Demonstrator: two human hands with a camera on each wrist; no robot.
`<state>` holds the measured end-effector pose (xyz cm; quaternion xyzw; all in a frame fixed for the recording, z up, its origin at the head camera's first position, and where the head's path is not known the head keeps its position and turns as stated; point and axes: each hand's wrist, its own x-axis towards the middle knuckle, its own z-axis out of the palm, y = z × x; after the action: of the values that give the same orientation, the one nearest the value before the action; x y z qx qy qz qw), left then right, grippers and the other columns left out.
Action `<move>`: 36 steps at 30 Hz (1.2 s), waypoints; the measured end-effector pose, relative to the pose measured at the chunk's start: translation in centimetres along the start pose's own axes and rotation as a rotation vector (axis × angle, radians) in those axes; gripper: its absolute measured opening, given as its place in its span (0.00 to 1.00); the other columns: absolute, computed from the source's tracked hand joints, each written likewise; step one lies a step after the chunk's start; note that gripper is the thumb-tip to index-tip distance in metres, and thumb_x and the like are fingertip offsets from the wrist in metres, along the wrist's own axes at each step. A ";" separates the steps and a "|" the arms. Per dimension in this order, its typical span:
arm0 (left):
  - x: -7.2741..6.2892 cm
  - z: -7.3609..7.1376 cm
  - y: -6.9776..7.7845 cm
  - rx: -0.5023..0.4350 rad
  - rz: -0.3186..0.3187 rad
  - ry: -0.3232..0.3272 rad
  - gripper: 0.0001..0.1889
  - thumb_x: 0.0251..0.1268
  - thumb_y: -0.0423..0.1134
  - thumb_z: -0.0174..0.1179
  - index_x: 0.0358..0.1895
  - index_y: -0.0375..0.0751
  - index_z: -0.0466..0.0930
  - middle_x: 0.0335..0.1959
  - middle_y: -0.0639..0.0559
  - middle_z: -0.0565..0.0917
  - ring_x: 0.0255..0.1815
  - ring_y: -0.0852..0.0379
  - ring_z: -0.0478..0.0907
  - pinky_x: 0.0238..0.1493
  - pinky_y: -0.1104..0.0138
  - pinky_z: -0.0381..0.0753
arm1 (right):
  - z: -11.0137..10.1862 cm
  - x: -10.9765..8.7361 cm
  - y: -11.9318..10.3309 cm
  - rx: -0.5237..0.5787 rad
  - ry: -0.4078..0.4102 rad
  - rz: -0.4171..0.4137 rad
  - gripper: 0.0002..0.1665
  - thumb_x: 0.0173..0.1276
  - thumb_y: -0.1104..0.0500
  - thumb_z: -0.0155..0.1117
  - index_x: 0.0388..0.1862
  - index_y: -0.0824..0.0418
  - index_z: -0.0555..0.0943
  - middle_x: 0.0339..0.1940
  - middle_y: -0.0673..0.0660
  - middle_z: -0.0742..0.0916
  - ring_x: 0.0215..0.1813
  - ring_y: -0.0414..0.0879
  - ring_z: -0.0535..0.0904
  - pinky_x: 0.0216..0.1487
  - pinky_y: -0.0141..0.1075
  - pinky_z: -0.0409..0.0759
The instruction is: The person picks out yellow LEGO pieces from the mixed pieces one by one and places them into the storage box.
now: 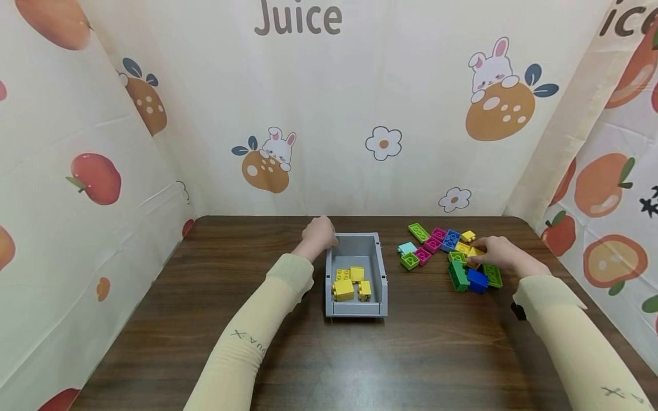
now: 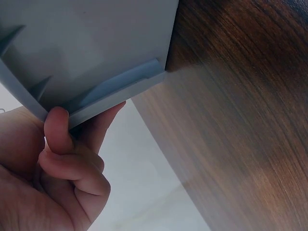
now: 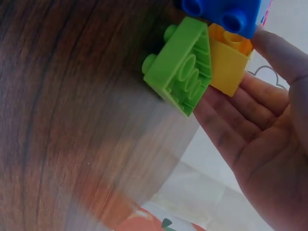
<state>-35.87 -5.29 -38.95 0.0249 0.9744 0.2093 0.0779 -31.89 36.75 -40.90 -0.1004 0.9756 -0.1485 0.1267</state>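
A grey plastic bin (image 1: 356,309) stands on the table, with several yellow toy bricks (image 1: 343,290) inside. My left hand (image 1: 317,234) grips the bin's far left corner; in the left wrist view its thumb and fingers (image 2: 98,130) pinch the bin's wall from both sides. To the right lies a loose pile of toy bricks, where my right hand (image 1: 500,254) pinches a yellow brick (image 3: 227,65) between thumb and fingers. Close against that brick are a lime green brick (image 3: 180,67) and a blue brick (image 3: 226,14). The fingertips behind it are partly hidden.
Other bricks spread left of the right hand: magenta (image 1: 433,245), light blue (image 1: 406,249), lime (image 1: 418,232) and blue (image 1: 450,240). A dark green brick (image 1: 458,276) sits at the pile's front. A printed curtain (image 1: 329,171) hangs behind the table (image 1: 411,359) and at both sides.
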 end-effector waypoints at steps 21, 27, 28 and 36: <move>0.1 0.0 0.1 0.022 -0.002 0.004 0.13 0.54 0.38 0.67 0.16 0.45 0.75 0.18 0.55 0.77 0.20 0.59 0.72 0.22 0.67 0.71 | -0.7 0.3 0.2 -0.035 0.000 0.022 0.41 0.61 0.41 0.64 0.55 0.77 0.73 0.50 0.76 0.79 0.47 0.65 0.76 0.50 0.60 0.73; 0.1 -0.1 0.2 0.023 -0.005 0.001 0.10 0.54 0.37 0.67 0.19 0.44 0.78 0.19 0.54 0.78 0.20 0.59 0.72 0.22 0.66 0.72 | -1.2 0.4 -0.2 -0.059 0.003 0.002 0.39 0.62 0.43 0.64 0.53 0.79 0.74 0.48 0.75 0.80 0.44 0.61 0.78 0.50 0.58 0.75; 0.1 -0.1 0.2 0.022 -0.005 0.001 0.10 0.54 0.37 0.67 0.19 0.44 0.78 0.19 0.54 0.78 0.20 0.59 0.72 0.22 0.66 0.72 | -1.4 0.4 -0.3 -0.065 -0.002 -0.002 0.39 0.62 0.44 0.64 0.52 0.79 0.74 0.47 0.75 0.81 0.43 0.60 0.78 0.49 0.58 0.75; 0.1 -0.1 0.1 0.013 -0.007 -0.014 0.19 0.55 0.37 0.66 0.12 0.46 0.68 0.13 0.56 0.70 0.18 0.59 0.68 0.21 0.66 0.69 | -2.3 0.2 -1.2 -0.094 -0.001 -0.026 0.36 0.61 0.45 0.65 0.51 0.77 0.76 0.44 0.71 0.83 0.40 0.56 0.79 0.45 0.53 0.78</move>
<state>-35.94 -5.25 -38.82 0.0234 0.9753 0.2026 0.0854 -32.51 36.23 -38.42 -0.1187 0.9800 -0.1043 0.1206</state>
